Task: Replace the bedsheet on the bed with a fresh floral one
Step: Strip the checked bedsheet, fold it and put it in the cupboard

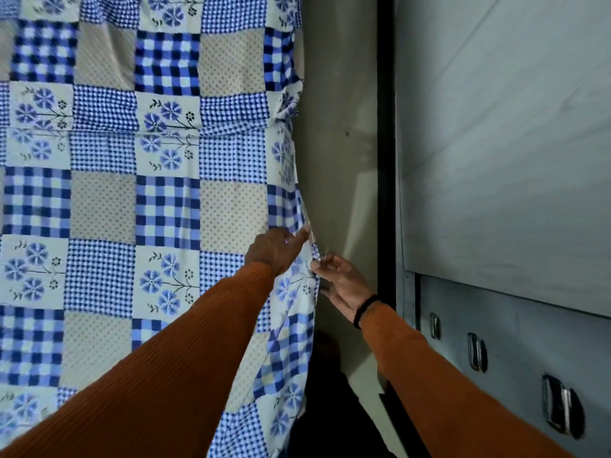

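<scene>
Spread flat across the bed: blue-and-white patchwork floral cotton bedsheet [139, 193], right edge hanging beside the grey floor [337, 127] and grey cabinet with metal handles [496, 325]. Best smoothed outward, then tucked evenly. Left hand [276, 249] pressing on the edge, fingers extended, grip apart. Right hand [342, 280] grip pinched on the hem; pull taut before tucking.

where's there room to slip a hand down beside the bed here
The bare strip of floor between the floral sheet edge and the dark wardrobe frame is free above the hands. It is crowded where the left hand and right hand work the sheet's edge.
</scene>
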`<action>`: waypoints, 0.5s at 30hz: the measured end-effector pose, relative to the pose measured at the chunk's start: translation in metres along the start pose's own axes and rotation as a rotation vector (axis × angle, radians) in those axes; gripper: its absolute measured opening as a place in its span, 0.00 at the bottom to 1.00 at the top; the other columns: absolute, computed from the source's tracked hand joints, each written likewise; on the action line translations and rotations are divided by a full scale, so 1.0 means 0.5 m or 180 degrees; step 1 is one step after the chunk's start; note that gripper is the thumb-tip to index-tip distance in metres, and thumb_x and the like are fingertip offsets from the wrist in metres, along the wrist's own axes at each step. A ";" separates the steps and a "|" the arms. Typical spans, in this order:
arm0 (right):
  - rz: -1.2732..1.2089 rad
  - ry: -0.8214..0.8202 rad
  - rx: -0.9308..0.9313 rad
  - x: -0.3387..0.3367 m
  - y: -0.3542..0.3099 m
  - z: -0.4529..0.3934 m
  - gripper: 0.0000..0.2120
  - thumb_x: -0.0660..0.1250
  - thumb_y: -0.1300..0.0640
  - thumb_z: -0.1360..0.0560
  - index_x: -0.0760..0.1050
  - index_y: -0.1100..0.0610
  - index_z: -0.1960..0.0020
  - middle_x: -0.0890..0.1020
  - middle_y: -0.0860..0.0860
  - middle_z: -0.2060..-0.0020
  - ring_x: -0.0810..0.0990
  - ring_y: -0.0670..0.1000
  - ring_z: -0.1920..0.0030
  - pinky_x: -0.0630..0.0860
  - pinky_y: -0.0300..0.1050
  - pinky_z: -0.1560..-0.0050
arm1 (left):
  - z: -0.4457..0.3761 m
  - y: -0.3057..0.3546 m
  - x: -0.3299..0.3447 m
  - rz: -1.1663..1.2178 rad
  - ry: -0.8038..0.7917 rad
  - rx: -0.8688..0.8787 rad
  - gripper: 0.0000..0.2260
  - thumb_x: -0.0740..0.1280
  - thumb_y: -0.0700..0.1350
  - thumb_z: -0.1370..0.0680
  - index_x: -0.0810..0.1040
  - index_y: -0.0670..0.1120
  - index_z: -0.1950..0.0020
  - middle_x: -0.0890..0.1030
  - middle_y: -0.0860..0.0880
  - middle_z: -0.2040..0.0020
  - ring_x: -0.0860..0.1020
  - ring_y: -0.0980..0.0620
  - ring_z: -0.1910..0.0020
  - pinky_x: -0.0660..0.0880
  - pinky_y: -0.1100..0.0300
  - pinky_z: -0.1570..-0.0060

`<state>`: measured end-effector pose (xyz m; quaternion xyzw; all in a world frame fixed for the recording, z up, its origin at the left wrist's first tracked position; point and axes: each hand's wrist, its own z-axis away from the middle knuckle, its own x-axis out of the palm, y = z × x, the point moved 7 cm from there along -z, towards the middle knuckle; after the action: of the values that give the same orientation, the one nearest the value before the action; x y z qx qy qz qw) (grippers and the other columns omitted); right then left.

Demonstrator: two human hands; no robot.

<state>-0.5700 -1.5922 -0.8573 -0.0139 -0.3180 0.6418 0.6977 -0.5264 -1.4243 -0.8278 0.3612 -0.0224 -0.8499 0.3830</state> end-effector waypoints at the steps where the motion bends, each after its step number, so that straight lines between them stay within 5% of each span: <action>1: 0.0175 -0.0034 -0.0019 0.013 -0.010 0.009 0.11 0.74 0.64 0.25 0.76 0.51 0.61 0.84 0.52 0.59 0.82 0.51 0.54 0.72 0.53 0.44 | -0.004 0.014 0.001 -0.0032 -0.0080 -0.0024 0.37 0.53 0.78 0.26 0.81 0.48 0.44 0.83 0.41 0.42 0.80 0.40 0.43 0.76 0.48 0.41; 8: 0.0870 0.0207 0.0030 0.053 -0.102 0.014 0.07 0.72 0.65 0.25 0.80 0.55 0.55 0.85 0.53 0.53 0.82 0.52 0.47 0.76 0.56 0.35 | -0.040 0.087 -0.061 -0.0150 -0.0032 0.0099 0.25 0.64 0.59 0.19 0.73 0.46 0.27 0.76 0.40 0.30 0.76 0.38 0.34 0.73 0.49 0.36; 10: 0.0591 0.0403 0.0178 0.052 -0.123 -0.009 0.04 0.66 0.59 0.19 0.79 0.54 0.49 0.84 0.51 0.52 0.81 0.51 0.49 0.75 0.56 0.36 | -0.055 0.100 -0.072 -0.0276 -0.0244 0.0303 0.24 0.64 0.58 0.19 0.75 0.44 0.29 0.77 0.40 0.30 0.76 0.39 0.34 0.72 0.52 0.37; 12: 0.0118 0.0491 0.0490 0.059 -0.148 -0.050 0.12 0.59 0.50 0.16 0.78 0.54 0.48 0.81 0.52 0.51 0.79 0.52 0.52 0.75 0.54 0.42 | -0.061 0.107 -0.090 -0.0446 -0.0463 0.0424 0.23 0.63 0.58 0.18 0.79 0.42 0.33 0.79 0.41 0.34 0.77 0.41 0.35 0.72 0.53 0.38; 15: -0.0214 0.0670 0.0569 0.075 -0.205 -0.125 0.19 0.61 0.40 0.18 0.79 0.56 0.47 0.83 0.52 0.54 0.80 0.52 0.54 0.77 0.48 0.52 | -0.051 0.115 -0.120 -0.0472 -0.0796 0.0635 0.18 0.64 0.54 0.17 0.82 0.40 0.43 0.83 0.42 0.45 0.80 0.42 0.43 0.74 0.56 0.44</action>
<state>-0.4514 -1.5521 -0.8474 -0.0083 -0.1849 0.6388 0.7467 -0.4473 -1.4188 -0.7928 0.2895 -0.1274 -0.9077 0.2758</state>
